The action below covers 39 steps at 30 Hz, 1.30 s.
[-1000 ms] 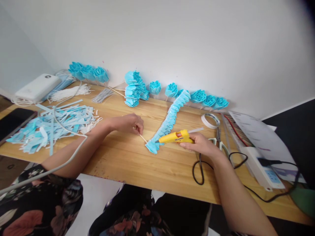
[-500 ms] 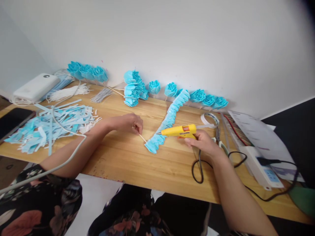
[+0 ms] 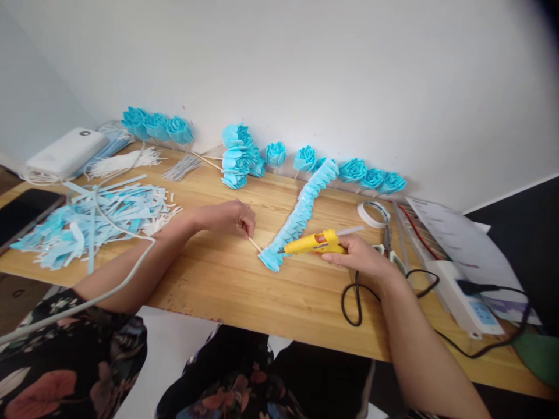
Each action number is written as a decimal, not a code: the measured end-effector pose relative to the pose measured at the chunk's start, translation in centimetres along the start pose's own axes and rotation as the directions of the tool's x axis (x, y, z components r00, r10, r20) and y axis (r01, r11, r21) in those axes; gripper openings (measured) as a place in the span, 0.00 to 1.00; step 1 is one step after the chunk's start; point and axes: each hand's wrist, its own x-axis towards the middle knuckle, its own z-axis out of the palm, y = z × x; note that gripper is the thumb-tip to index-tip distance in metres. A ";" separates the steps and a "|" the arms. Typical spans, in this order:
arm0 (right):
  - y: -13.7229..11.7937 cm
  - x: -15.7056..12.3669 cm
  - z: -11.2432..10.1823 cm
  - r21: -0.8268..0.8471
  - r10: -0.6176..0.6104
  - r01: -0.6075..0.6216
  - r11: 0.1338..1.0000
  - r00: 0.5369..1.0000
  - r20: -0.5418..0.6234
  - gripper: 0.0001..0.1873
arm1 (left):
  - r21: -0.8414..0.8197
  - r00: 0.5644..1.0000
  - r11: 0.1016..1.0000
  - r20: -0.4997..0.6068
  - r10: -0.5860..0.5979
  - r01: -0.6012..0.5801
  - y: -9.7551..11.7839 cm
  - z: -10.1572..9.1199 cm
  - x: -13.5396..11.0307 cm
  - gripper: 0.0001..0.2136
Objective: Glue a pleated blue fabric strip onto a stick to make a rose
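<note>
My left hand point(image 3: 236, 218) pinches a thin wooden stick point(image 3: 254, 245), whose far end meets the near end of a pleated light-blue strip point(image 3: 293, 224). The strip runs in a curve across the table toward the wall. My right hand point(image 3: 356, 254) is closed around a yellow glue gun point(image 3: 311, 242) with a clear glue stick out of its back. The gun's nozzle is at the strip's near end, by the stick; whether it touches cannot be seen.
Blue paper flowers point(image 3: 236, 157) on sticks line the wall. Cut strips point(image 3: 100, 218), a phone point(image 3: 28, 212) and a white power bank point(image 3: 65, 152) lie left. At right are a tape roll point(image 3: 374, 220), scissors point(image 3: 388, 247), a power strip point(image 3: 465, 302) and a black cord point(image 3: 358, 308).
My right hand has lowered the glue gun, bringing its nozzle down and slightly left, onto or just over the near end of the strip. My left hand stays almost still with the stick.
</note>
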 end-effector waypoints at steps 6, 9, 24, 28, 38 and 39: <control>-0.1 0.2 -0.1 -0.086 -0.023 0.023 0.996 1.000 -0.001 0.22 | 0.009 1.000 1.000 0.004 -0.010 0.010 0.2 0.0 0.1 0.05; -0.1 0.2 -0.1 -0.101 -0.009 0.009 0.995 1.000 -0.004 0.22 | 0.014 1.000 1.000 0.006 -0.010 0.010 0.3 -0.1 0.1 0.05; -0.6 0.0 0.5 -0.137 -0.078 0.061 0.989 0.989 -0.127 0.17 | -0.046 0.983 0.987 0.108 -0.146 0.151 0.5 -0.9 -0.8 0.06; -0.2 -0.3 0.2 -0.094 -0.058 0.037 0.995 0.970 -0.237 0.19 | -0.045 0.984 0.988 0.105 -0.142 0.147 0.4 -0.8 -0.8 0.06; -0.5 0.3 1.0 -0.077 -0.060 0.046 0.996 0.980 -0.188 0.17 | -0.058 0.990 0.992 0.091 -0.111 0.116 0.4 -0.7 -0.7 0.06; -0.5 0.3 1.0 -0.078 -0.058 0.044 0.996 0.980 -0.189 0.17 | -0.055 0.989 0.991 0.091 -0.114 0.119 0.4 -0.7 -0.7 0.06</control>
